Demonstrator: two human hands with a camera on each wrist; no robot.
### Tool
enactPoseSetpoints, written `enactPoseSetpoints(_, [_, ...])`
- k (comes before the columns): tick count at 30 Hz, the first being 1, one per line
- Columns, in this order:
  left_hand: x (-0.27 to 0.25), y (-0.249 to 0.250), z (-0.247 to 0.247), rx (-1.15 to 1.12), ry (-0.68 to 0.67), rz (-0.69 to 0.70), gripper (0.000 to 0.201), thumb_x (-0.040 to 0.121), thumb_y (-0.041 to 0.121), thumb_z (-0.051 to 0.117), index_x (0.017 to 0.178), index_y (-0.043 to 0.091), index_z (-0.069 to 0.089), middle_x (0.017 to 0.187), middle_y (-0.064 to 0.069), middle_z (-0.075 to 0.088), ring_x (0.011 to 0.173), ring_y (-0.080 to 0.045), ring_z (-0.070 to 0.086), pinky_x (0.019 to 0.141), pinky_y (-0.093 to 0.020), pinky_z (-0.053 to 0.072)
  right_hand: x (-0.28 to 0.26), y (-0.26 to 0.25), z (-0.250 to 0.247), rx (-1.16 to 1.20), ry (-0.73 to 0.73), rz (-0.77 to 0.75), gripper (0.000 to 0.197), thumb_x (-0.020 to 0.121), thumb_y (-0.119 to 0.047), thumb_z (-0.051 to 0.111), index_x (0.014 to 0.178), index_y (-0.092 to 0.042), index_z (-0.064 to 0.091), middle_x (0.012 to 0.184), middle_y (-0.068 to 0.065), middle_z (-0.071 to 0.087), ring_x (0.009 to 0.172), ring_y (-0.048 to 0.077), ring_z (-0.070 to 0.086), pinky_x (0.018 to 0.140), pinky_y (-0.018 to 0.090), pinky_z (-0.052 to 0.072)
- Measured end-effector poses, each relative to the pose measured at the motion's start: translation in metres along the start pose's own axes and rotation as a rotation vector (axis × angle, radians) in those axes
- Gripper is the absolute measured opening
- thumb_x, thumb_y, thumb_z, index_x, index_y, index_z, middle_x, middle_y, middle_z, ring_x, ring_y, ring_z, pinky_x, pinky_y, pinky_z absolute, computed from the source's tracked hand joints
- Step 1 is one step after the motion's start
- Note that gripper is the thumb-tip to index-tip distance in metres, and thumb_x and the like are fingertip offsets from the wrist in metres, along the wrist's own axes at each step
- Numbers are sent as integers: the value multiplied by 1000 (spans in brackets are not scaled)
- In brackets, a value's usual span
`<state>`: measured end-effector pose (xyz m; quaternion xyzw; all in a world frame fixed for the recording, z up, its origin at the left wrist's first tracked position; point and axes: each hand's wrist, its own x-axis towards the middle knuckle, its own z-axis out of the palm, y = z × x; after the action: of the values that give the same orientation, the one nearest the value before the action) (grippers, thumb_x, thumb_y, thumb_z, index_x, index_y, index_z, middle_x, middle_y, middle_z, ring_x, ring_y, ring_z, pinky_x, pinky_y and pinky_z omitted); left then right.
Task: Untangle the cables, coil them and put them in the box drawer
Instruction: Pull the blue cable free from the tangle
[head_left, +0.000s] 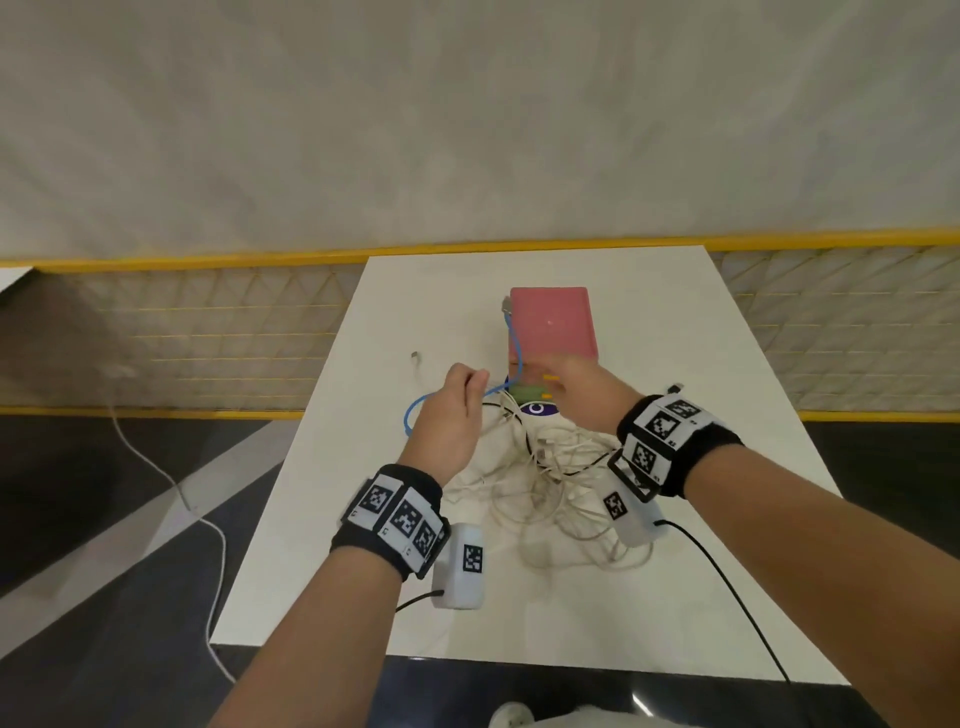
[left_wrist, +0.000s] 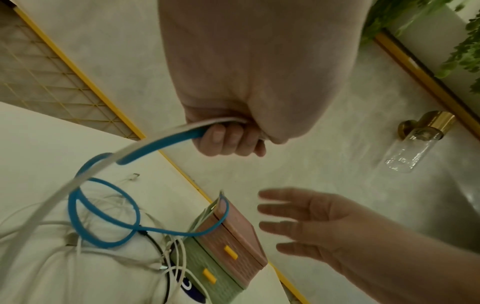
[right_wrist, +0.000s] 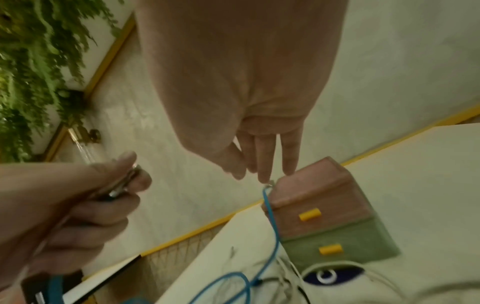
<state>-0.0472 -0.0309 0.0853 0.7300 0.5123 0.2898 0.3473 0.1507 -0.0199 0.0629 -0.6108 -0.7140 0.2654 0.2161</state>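
Note:
A pink and green drawer box (head_left: 550, 325) (left_wrist: 231, 242) (right_wrist: 330, 214) with yellow handles stands at the middle of the white table (head_left: 675, 322). My left hand (head_left: 452, 410) (left_wrist: 228, 139) (right_wrist: 78, 197) grips a blue cable (head_left: 514, 338) (left_wrist: 103, 205) (right_wrist: 271, 218) and a white cable together, raised left of the box. The blue cable loops down and runs up the box's left side to a plug at its top corner. My right hand (head_left: 576, 384) (left_wrist: 298, 222) (right_wrist: 262, 162) hovers open over the box front, fingers straight. A tangle of white cables (head_left: 550, 483) lies near me.
A dark blue round sticker or disc (head_left: 537, 409) (right_wrist: 326, 276) lies just before the box. A loose white cable end (head_left: 415, 358) lies left on the table. Another white cord trails over the dark floor (head_left: 171, 483) at the left. A wall with yellow trim is behind.

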Motion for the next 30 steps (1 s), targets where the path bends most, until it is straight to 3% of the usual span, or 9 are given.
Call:
enactPoseSetpoints(2, [1, -3, 3, 15, 0, -4, 24, 104, 33, 34, 90, 15, 43, 61, 0, 43, 56, -13, 41, 53, -20, 33, -2, 16, 11, -118, -38, 22, 41, 88, -2, 43, 122, -19, 60, 124, 5, 63, 116, 24, 57, 102, 35, 44])
enactPoseSetpoints(6, [5, -3, 10, 9, -19, -12, 26, 104, 32, 36, 87, 13, 40, 61, 2, 40, 55, -11, 40, 52, -20, 31, -7, 31, 29, -205, -143, 174, 27, 91, -10, 45, 105, -12, 68, 113, 10, 67, 106, 28, 60, 91, 35, 47])
enactPoseSetpoints(10, [13, 2, 15, -20, -13, -37, 28, 103, 35, 37, 83, 16, 39, 61, 5, 40, 56, -9, 39, 56, -29, 27, 3, 38, 51, -276, -216, 294, 23, 89, -11, 48, 104, -6, 65, 111, 13, 64, 104, 32, 59, 87, 34, 47])
enactPoseSetpoints(14, [18, 9, 14, -40, 16, -64, 37, 98, 44, 47, 79, 14, 40, 61, 7, 38, 56, -10, 37, 54, -21, 31, 13, 46, 71, -345, -302, 322, 25, 93, -15, 43, 102, -3, 63, 102, 11, 62, 105, 31, 60, 89, 37, 49])
enactPoseSetpoints(18, [21, 13, 13, -98, 70, -75, 42, 95, 44, 54, 71, 13, 39, 58, 6, 37, 55, -14, 35, 57, -28, 34, 14, 54, 83, -500, -359, 304, 27, 93, -13, 41, 111, -6, 59, 118, 13, 57, 110, 32, 53, 95, 39, 46])
enactPoseSetpoints(21, [19, 14, 12, -115, 114, -78, 45, 96, 43, 53, 66, 16, 35, 55, 7, 36, 53, -12, 34, 55, -25, 33, 13, 52, 86, -555, -325, 322, 28, 92, -10, 44, 117, -6, 55, 121, 15, 50, 112, 33, 51, 92, 40, 46])
enactPoseSetpoints(26, [16, 11, 11, -126, 132, -75, 46, 97, 42, 52, 63, 18, 31, 54, 8, 33, 48, -7, 32, 50, -20, 30, 8, 52, 81, -540, -251, 302, 30, 92, -13, 44, 119, -9, 56, 120, 15, 53, 109, 32, 55, 91, 40, 45])
enactPoseSetpoints(28, [15, 10, 11, -161, 146, -74, 46, 97, 41, 53, 63, 18, 31, 54, 8, 31, 48, -7, 31, 49, -19, 29, 2, 50, 74, -426, -121, 276, 25, 94, -18, 43, 114, -15, 57, 115, 9, 60, 104, 30, 57, 90, 39, 41])
enactPoseSetpoints(30, [15, 6, 9, -203, 154, -67, 42, 97, 37, 54, 65, 16, 37, 54, 9, 32, 47, -6, 31, 49, -17, 29, -3, 46, 63, -165, 107, 214, 19, 96, -20, 45, 109, -17, 59, 102, 5, 69, 96, 29, 63, 85, 36, 42])
